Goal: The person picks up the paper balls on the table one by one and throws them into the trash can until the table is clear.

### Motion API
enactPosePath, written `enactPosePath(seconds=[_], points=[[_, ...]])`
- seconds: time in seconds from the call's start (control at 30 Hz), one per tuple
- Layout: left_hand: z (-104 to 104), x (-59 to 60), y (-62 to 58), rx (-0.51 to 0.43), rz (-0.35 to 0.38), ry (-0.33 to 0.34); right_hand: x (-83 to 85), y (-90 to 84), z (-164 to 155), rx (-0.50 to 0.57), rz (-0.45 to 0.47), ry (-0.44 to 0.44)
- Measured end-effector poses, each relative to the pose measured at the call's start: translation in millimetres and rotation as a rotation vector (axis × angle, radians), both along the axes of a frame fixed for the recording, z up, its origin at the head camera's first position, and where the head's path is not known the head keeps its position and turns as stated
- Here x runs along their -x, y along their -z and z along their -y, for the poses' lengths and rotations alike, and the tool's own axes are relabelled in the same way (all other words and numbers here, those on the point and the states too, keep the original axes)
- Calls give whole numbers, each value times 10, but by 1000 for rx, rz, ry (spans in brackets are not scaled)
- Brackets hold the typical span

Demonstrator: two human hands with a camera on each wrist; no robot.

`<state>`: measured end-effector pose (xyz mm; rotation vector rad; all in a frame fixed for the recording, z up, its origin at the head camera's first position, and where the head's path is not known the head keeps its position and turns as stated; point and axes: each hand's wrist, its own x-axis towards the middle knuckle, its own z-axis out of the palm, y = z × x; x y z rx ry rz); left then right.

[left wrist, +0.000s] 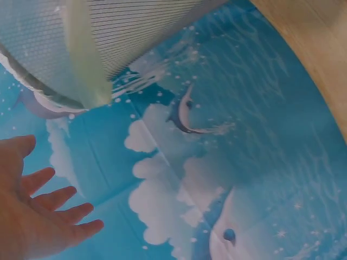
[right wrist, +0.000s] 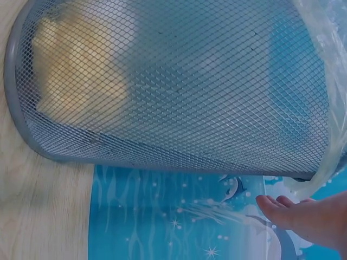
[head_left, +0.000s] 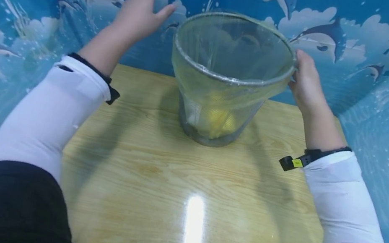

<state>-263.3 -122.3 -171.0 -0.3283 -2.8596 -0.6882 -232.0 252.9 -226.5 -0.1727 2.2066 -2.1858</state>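
Observation:
A grey wire-mesh wastebasket [head_left: 210, 142] stands upright at the back of the wooden table. A thin, translucent yellowish bag [head_left: 200, 82] lines it and is folded down over the rim. Through the mesh something crumpled and yellow [right wrist: 76, 70] shows at the bottom; its kind is unclear. My left hand [head_left: 139, 13] is raised to the left of the basket, apart from it, fingers spread and holding nothing, as the left wrist view also shows. At the rim's right side is my right hand [head_left: 307, 82], its fingers [right wrist: 282, 208] extended close by the bag's folded edge.
The wood-grain table [head_left: 129, 196] extends in front of the basket, with a bright light reflection on it. A blue curtain printed with dolphins [head_left: 319, 35] hangs close behind the basket and along both sides.

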Motion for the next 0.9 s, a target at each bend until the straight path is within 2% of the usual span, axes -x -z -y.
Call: enactPosePath(seconds=[0.17,0.27,0.37,0.47,0.6,0.73,0.9], points=[[137,-35,124,-35,-9,-11,-72,4,-66,-53,84,48],[218,-67,214,-71,-14,-37,-106,9,-129,-47,90,73],[299,-98,323,-90,-29,-62,-134,6,-210,-97,92,116],[373,-126,433,-105,-29,-82,-158,12,-321,-261,103,180],[451,-151,539,-140,23,-102,-199,54,-483,-486,115,241],[524,-171,650,-148,66,-108,-239,144,-600,-638,71,237],[599,-229,791,-110,69,-110,-293,258,-678,-885,4,208]])
